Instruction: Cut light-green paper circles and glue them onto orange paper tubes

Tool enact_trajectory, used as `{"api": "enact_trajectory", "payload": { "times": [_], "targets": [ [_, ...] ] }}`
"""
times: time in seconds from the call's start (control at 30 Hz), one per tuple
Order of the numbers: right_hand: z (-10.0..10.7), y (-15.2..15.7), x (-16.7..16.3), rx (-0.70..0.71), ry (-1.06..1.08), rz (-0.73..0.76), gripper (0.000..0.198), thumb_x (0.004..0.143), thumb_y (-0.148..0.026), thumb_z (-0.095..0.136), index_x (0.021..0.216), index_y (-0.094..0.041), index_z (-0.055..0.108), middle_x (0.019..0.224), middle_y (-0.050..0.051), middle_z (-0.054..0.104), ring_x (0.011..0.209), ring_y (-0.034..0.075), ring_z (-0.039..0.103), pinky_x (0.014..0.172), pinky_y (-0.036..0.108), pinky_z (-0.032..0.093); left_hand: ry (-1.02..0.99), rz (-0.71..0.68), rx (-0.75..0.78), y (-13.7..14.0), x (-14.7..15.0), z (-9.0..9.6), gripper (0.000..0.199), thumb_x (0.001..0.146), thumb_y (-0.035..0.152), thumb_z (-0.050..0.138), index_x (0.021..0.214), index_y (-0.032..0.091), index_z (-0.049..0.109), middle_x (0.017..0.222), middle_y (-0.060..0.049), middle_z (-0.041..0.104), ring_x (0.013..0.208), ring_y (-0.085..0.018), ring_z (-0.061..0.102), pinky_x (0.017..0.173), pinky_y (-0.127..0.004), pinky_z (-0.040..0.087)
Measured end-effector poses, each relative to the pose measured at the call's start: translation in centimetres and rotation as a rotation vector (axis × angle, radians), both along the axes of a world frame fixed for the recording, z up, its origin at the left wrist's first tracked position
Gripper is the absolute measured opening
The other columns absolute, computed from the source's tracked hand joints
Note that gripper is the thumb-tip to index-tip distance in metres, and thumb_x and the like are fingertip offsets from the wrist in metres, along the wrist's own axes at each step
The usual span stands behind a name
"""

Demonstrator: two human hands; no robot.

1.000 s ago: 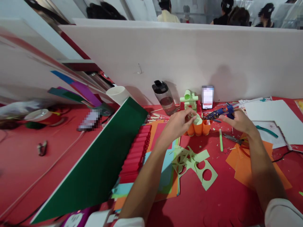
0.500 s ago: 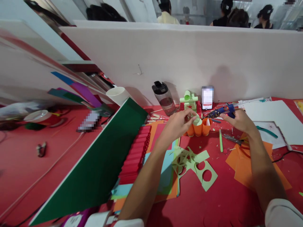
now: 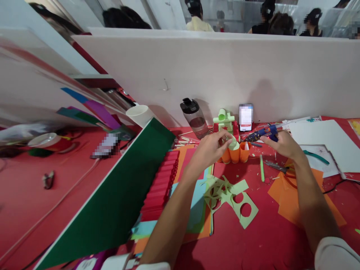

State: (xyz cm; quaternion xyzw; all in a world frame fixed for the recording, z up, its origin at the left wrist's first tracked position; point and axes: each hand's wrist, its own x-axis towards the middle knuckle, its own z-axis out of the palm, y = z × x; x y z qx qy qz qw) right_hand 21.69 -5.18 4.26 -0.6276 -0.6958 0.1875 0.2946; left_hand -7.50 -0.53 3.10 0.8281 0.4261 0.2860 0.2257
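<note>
My left hand (image 3: 215, 146) is closed in a pinch on a small pale green paper disc (image 3: 233, 142), over the row of orange paper tubes (image 3: 234, 154). The disc's far side is partly hidden by my fingers. My right hand (image 3: 285, 144) is wrapped round a blue hot glue gun (image 3: 264, 132), its nozzle pointing left towards the tubes. The rightmost orange tube (image 3: 244, 152) shows an open top with something pale inside. Just behind stands a light green paper model (image 3: 225, 122) of rolled tubes with a red star.
Cut green paper scraps (image 3: 244, 210) lie in front of the tubes. Scissors (image 3: 277, 165), a green stick (image 3: 262, 168) and orange sheets (image 3: 295, 198) are at right. A water bottle (image 3: 197, 120) and a phone (image 3: 246, 118) stand behind. A green board (image 3: 112, 202) rises at left.
The view has tilted very slightly, shifting everything a few pixels. Both hands keep nearly the same pose, with the glue gun's nozzle still by the tubes.
</note>
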Motion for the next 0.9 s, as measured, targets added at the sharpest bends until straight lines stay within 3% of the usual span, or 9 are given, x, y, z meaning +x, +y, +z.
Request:
{"api": "enact_trajectory", "payload": {
  "times": [0.43,0.9],
  "targets": [
    [-0.2,0.2,0.7,0.001,-0.016,-0.037,0.052,0.093,-0.068,0.062,0.066,-0.024,0.055,0.064,0.0,0.055,0.066,0.02,0.051,0.065,0.035,0.037,0.004,0.005,-0.001,-0.1,0.1,0.2,0.013,0.1,0.032,0.06,0.104,0.025,0.07,0.083,-0.001,0.073,0.073,-0.018,0.065,0.067,-0.03,0.044],
    [0.2,-0.1,1.7,-0.002,-0.018,-0.05,0.048,0.093,-0.067,0.062,0.077,-0.022,0.067,0.068,0.002,0.063,0.067,0.022,0.056,0.065,0.035,0.041,0.016,-0.001,-0.004,-0.1,0.1,0.2,0.016,0.101,0.033,0.058,0.106,0.024,0.071,0.084,-0.002,0.074,0.072,-0.019,0.066,0.066,-0.029,0.044]
  ]
}}
